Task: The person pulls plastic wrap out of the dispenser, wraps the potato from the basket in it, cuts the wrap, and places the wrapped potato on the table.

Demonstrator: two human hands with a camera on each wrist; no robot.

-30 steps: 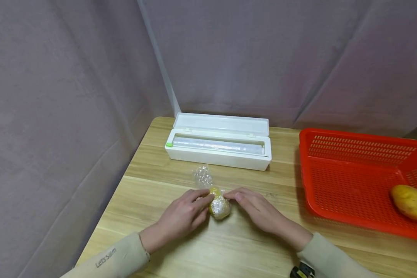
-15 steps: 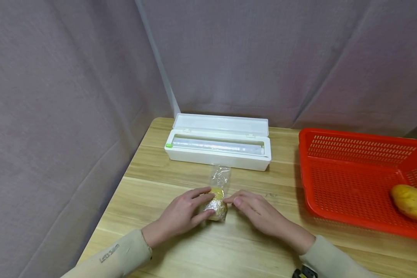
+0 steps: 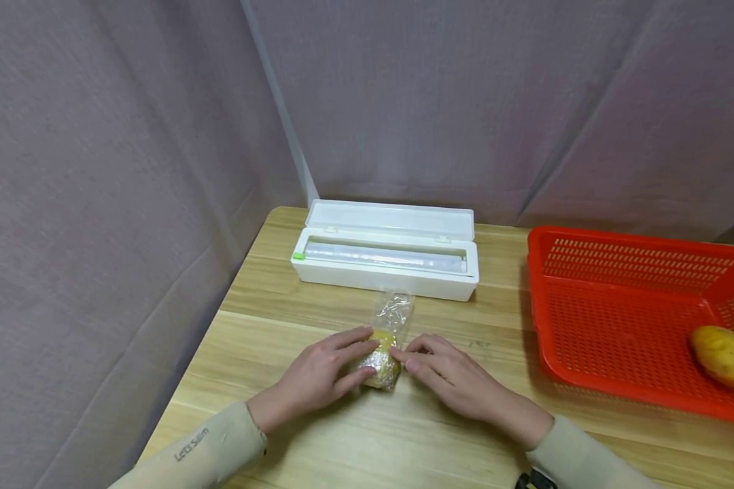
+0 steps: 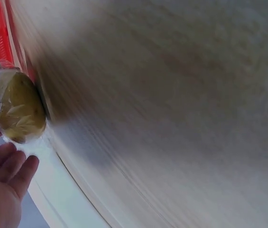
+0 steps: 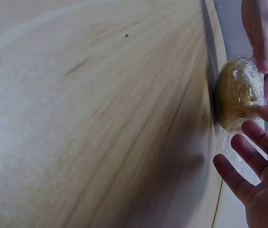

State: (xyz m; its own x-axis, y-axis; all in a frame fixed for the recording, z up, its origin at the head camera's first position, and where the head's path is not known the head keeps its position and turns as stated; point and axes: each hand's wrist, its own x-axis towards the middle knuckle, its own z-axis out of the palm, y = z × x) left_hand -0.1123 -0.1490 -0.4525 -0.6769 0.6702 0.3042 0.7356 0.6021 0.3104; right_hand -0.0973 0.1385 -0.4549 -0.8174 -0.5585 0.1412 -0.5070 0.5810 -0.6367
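Observation:
A mango (image 3: 383, 363), wrapped in shiny cling film, lies on the wooden table between the hands. From its far side a loose tail of film (image 3: 394, 311) stretches toward the white box. My left hand (image 3: 319, 370) holds the mango from the left, thumb on its near part and fingertips over its top. At the mango's right side, my right hand (image 3: 455, 375) touches the film with the index fingertip. Its other fingers (image 5: 238, 180) are spread and loosely extended in the right wrist view. The left wrist view shows the yellow skin through the wrinkled wrap.
Behind the hands stands a white cling film box (image 3: 385, 277), lid raised, with a film roll (image 3: 385, 255) inside and a green slider (image 3: 298, 256) at its left end. A red basket (image 3: 541, 326) at right holds another mango (image 3: 724, 356). Grey curtains (image 3: 159, 170) border the table.
The film tail has swung from the left to straight behind and slightly right as the mango turned. My left thumb has come onto the mango's near side. The right hand has shifted only slightly.

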